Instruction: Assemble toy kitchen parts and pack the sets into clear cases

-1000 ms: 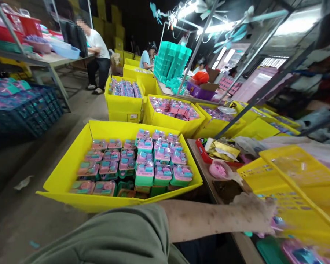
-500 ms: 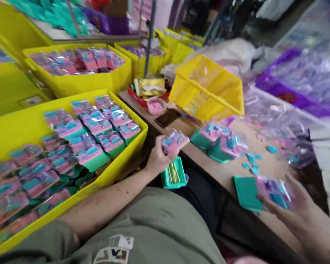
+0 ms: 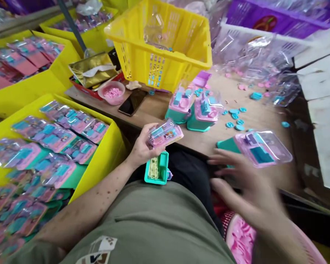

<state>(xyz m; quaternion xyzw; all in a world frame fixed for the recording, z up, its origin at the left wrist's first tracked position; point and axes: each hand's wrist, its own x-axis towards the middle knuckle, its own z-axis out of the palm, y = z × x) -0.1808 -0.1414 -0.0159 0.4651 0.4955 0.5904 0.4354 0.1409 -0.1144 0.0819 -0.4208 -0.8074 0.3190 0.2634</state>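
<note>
My left hand [image 3: 143,145] grips a pink toy tray with a clear plastic cover [image 3: 166,134], tilted above my lap. Just below it a green box [image 3: 162,168] rests at my lap, with thin pale-yellow pieces in one compartment. My right hand [image 3: 247,187], blurred by motion, holds nothing; its fingers are apart. Beyond its fingertips lies a green-and-pink toy set [image 3: 260,148] with a clear cover, on its side near the table edge. Two similar sets [image 3: 203,113] stand on the table ahead.
A yellow basket [image 3: 165,55] stands tilted on the table [image 3: 209,141]. Small blue pieces [image 3: 235,117] lie scattered. A phone [image 3: 133,102] is beside a bowl of pink bits [image 3: 112,92]. Left, a yellow bin [image 3: 99,157] holds many sets. A pink basket [image 3: 299,238] sits low right.
My right hand has let go of the toy set at the table edge and drawn back toward me. The view has turned right; my left hand still holds the pink tray.
</note>
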